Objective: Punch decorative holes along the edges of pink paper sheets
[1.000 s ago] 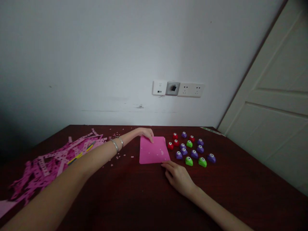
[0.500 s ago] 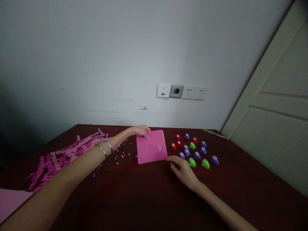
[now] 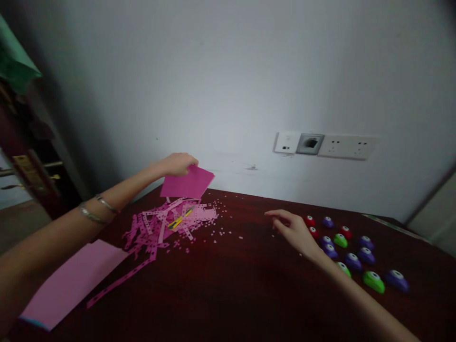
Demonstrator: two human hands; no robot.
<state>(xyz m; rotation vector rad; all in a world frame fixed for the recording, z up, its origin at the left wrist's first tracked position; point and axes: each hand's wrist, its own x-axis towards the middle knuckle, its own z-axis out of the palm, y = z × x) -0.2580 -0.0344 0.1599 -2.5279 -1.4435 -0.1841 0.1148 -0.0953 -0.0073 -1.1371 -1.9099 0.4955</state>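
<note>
Two bare hands over dark table (image 3: 231, 285), left hand (image 3: 176, 164) pinching pink paper sheet (image 3: 187, 184) by its edge, held in the air above pile of punched pink strips (image 3: 167, 223), right hand (image 3: 294, 230) empty, fingers loosely spread, just beside little craft punches (image 3: 351, 251)

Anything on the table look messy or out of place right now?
Yes: a heap of punched pink paper strips sprawls below the pink sheet in the left hand, with tiny confetti bits scattered over the dark table.
</note>
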